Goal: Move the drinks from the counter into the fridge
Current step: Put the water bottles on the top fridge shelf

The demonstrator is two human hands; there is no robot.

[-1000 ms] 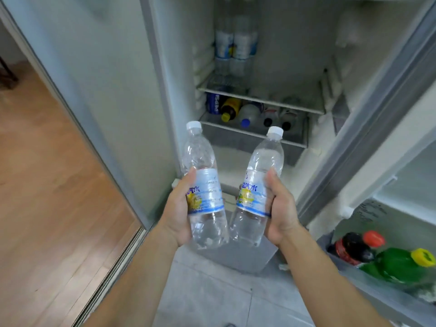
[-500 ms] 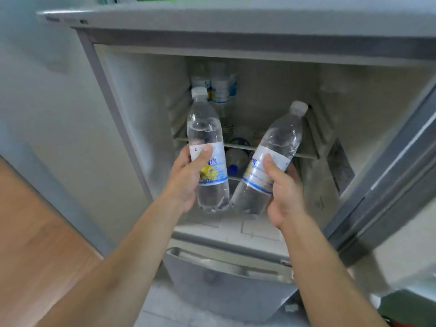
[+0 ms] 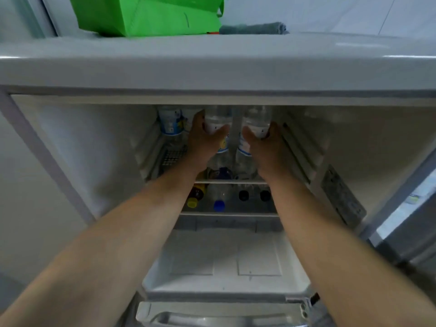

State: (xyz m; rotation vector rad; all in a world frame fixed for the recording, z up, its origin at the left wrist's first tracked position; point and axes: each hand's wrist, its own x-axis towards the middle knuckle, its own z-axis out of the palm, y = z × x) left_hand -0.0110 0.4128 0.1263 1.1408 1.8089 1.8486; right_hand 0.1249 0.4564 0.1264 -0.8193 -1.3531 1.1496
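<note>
Soft, cool, even light falls from above and behind the viewer, leaving the fridge [image 3: 212, 67] top pale and washed, with thin streaks of glare along its right edge – the cavity beneath is dimmer, and a band of shadow sits under the top lip. The whole frame is slightly soft and smeared, most so at the back of the upper shelf [image 3: 231, 181], where bottle labels cannot be read. Wide-angle distortion bows the fridge's top edge and splays its side walls outward – the forearms balloon toward the lower corners
</note>
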